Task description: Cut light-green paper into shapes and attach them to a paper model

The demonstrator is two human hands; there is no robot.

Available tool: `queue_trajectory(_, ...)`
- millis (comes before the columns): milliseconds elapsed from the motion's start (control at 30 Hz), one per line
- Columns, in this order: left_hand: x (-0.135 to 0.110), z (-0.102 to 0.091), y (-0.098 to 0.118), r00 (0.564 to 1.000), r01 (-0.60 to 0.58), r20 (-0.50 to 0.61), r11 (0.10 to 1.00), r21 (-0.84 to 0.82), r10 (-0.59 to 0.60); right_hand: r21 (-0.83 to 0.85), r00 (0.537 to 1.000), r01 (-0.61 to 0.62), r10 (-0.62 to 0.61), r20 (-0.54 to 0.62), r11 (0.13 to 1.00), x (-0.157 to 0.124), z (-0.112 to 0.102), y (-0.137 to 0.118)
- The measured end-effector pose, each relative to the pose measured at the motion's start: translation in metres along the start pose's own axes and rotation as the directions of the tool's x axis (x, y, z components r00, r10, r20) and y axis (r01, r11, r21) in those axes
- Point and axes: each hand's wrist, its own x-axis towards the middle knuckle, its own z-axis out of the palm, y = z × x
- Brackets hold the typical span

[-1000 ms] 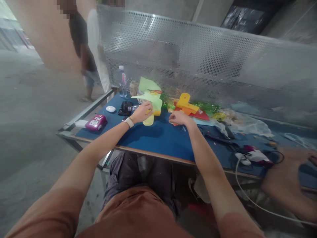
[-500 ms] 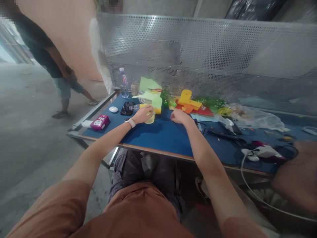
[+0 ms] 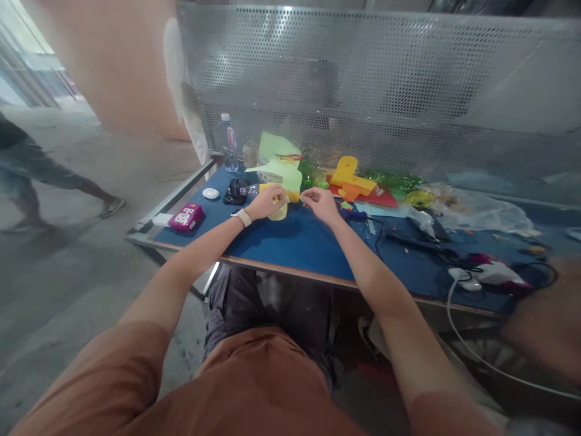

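My left hand (image 3: 271,201) is closed on a clear plastic bottle (image 3: 250,190) that lies on its side with yellow material around it. The bottle's neck points left, and a pale yellow flap (image 3: 280,213) hangs under my fingers. Close to the bottle's right end, my right hand (image 3: 320,203) holds its fingertips in a pinch; whatever is between them is too small to make out. To the right of this hand lies a blue-purple handled tool (image 3: 354,214) with a black cord. Behind my hands are light green sheets (image 3: 278,148) and red-handled scissors or pliers (image 3: 289,158).
Left are a white mouse-like object (image 3: 210,193), a black item (image 3: 235,192), a purple pack (image 3: 187,217) and an upright water bottle (image 3: 229,144). Yellow-orange cut-outs (image 3: 348,172), a red sheet (image 3: 385,197), a plastic bag (image 3: 485,209) and a power strip (image 3: 465,280) lie right. A perforated metal panel (image 3: 363,79) stands behind.
My right hand has come up and nearer to my left hand and the bottle. The left hand keeps its hold. A person in the background has walked leftward, and my view has tilted slightly.
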Motion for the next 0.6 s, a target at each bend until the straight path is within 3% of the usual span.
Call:
queue_trajectory(167, -0.001, 0.001, -0.003, 0.999, 0.036, -0.021, 0.993, -0.109, -0.038, 0.161, 0.999, -0.015, 0.023, -0.049, 0.987, 0.0, 0.025, 0.007)
queue_trajectory(333, -0.002, 0.005, -0.002, 0.996, 0.072, -0.039, 0.978, -0.197, -0.081, 0.233, 0.999, -0.026, 0.03, -0.014, 0.972, -0.004, 0.03, 0.008)
queue_trajectory(600, -0.002, 0.005, 0.006, 0.995, 0.085, -0.029, 0.981, -0.172, -0.092, 0.262, 0.999, 0.011, -0.022, 0.037, 0.965, -0.005, 0.035, 0.01)
